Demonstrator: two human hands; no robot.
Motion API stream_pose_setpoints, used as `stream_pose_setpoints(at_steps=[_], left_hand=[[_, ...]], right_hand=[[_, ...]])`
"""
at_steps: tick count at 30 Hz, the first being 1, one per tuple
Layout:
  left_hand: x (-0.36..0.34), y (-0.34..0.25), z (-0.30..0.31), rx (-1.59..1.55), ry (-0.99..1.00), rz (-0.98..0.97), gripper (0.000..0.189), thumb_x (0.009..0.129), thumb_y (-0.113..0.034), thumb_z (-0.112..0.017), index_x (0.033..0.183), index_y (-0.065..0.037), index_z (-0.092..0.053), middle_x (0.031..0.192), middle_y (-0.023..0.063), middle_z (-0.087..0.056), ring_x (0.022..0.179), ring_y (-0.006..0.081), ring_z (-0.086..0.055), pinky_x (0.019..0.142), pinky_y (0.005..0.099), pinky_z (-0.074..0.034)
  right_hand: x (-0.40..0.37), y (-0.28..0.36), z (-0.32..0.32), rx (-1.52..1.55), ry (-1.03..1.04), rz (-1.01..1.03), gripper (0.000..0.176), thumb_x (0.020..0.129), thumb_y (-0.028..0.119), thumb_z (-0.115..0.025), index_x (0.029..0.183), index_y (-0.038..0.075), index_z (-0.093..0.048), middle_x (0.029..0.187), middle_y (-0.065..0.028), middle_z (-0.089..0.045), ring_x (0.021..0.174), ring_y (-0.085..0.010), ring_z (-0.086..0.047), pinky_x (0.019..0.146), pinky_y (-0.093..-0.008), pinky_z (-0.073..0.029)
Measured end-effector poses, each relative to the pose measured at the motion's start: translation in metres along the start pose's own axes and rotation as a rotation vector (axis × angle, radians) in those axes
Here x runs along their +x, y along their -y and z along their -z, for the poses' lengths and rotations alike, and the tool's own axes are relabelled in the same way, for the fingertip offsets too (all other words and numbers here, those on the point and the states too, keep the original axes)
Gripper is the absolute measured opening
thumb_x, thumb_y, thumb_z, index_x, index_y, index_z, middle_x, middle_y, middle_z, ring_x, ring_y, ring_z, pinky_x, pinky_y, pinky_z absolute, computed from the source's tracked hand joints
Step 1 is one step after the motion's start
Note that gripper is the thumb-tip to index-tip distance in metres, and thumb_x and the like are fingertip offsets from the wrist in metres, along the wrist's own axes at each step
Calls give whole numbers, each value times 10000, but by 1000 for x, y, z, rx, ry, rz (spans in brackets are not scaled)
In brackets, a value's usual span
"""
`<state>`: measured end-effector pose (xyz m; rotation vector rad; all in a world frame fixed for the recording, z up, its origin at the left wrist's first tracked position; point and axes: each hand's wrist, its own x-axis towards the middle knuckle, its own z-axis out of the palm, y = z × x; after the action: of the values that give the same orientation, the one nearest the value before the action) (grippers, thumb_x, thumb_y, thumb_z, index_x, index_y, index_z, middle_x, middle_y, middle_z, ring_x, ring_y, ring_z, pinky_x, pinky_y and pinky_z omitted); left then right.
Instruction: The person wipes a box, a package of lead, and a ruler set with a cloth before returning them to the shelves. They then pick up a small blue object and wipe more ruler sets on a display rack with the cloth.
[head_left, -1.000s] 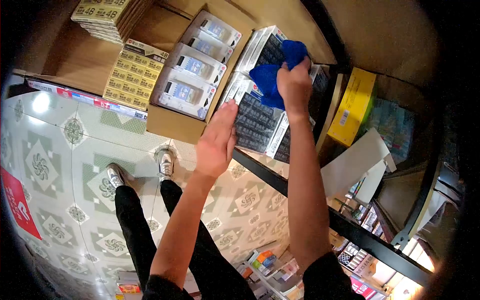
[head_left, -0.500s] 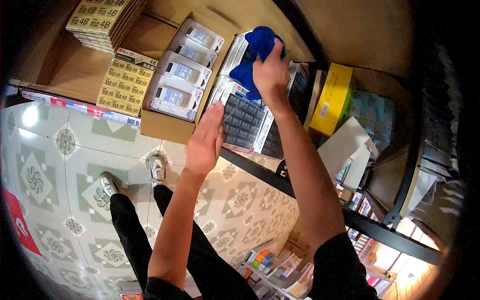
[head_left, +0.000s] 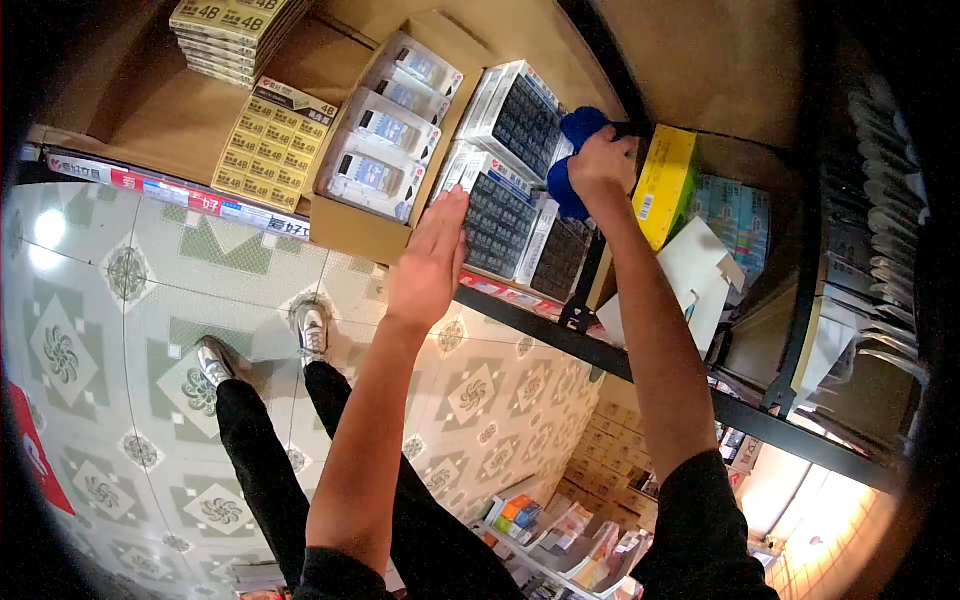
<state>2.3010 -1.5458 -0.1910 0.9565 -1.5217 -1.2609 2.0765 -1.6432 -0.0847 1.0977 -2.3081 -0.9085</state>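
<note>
A bunched blue cloth (head_left: 568, 188) is gripped in my right hand (head_left: 605, 165), over the right end of the stacked black-and-white packs, near a yellow box (head_left: 667, 186). My left hand (head_left: 428, 265) lies flat with its fingers stretched, its fingertips at the left edge of the front black pack (head_left: 487, 215). It holds nothing. Another black pack (head_left: 522, 118) sits behind that one, and a darker pack (head_left: 560, 255) is to the right. Just left of my left hand stands an open cardboard box (head_left: 360, 232) with blister packs (head_left: 375, 180).
Yellow 4B packs (head_left: 275, 140) lie on the shelf at left, with a stack (head_left: 235, 40) behind. A white folded carton (head_left: 680, 285) leans at right by teal packs (head_left: 735, 225). The dark shelf edge (head_left: 540, 325) runs below my hands.
My right hand has moved right with the blue cloth, off the black packs' tops, which now show more. My left hand is slightly farther right in view. The whole view has shifted a little.
</note>
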Motion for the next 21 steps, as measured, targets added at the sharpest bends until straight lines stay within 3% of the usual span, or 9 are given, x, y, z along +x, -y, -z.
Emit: stream_pose_setpoints(at_steps=[1, 4, 5, 6, 10, 15, 18, 21], left_hand=[[0, 2, 0, 0, -12, -12, 451, 936, -8, -459, 1385, -37, -426, 1382, 188, -475, 1285, 362, -450, 1061, 380, -383], [-1, 4, -6, -4, -29, -27, 449, 935, -3, -447, 1382, -33, -429, 1383, 190, -473, 1286, 370, -444, 1064, 387, -378], [-1, 4, -7, -5, -32, -23, 449, 935, -2, -443, 1382, -31, -429, 1383, 191, -472, 1287, 372, -442, 1065, 389, -376], [0, 4, -8, -6, -38, -20, 449, 934, -1, -439, 1382, -30, -429, 1384, 193, -471, 1288, 375, -439, 1066, 391, -373], [1, 1, -5, 3, -28, -21, 452, 919, -8, -479, 1368, -16, -432, 1362, 183, -493, 1260, 369, -464, 1075, 414, -368], [3, -1, -3, 3, -9, -14, 494, 893, 20, -482, 1382, -14, -420, 1367, 195, -485, 1254, 385, -465, 1063, 413, -381], [3, 0, -3, 17, -12, -27, 500, 889, 27, -483, 1384, -15, -421, 1368, 197, -483, 1251, 387, -467, 1053, 413, -392], [3, 1, -2, -8, -8, -33, 502, 889, 30, -483, 1385, -15, -421, 1363, 198, -488, 1245, 390, -471, 1050, 414, -395]], right_hand=[[-9, 3, 28, 108, 133, 5, 716, 753, 274, -701, 1299, -49, -370, 1319, -330, -408, 1110, -429, -572, 893, -468, -507], [3, -9, 12, 255, 225, 60, 670, 754, 245, -676, 1257, -90, -387, 1288, -338, -429, 1105, -452, -555, 915, -471, -489], [-9, -11, 19, 267, 227, 168, 591, 765, 198, -640, 1216, -107, -409, 1254, -338, -449, 1047, -453, -575, 896, -476, -496], [-30, -13, 23, 431, 193, 101, 553, 781, 177, -627, 1210, -102, -419, 1228, -339, -456, 995, -456, -592, 848, -486, -516], [-91, -2, 42, 288, 263, 3, 702, 805, 150, -623, 1386, -72, -299, 1354, -328, -361, 994, -459, -608, 845, -473, -536], [-61, -19, 34, 503, 189, 31, 636, 758, 125, -651, 1305, -64, -390, 1316, -312, -414, 969, -466, -606, 833, -485, -533], [-23, -20, 21, 537, 100, 53, 557, 784, 185, -607, 1262, -42, -431, 1183, -309, -512, 1061, -470, -546, 908, -505, -471], [-22, -11, 17, 512, 100, 17, 506, 778, 198, -621, 1195, -36, -455, 1197, -304, -498, 1053, -471, -542, 900, -520, -464]])
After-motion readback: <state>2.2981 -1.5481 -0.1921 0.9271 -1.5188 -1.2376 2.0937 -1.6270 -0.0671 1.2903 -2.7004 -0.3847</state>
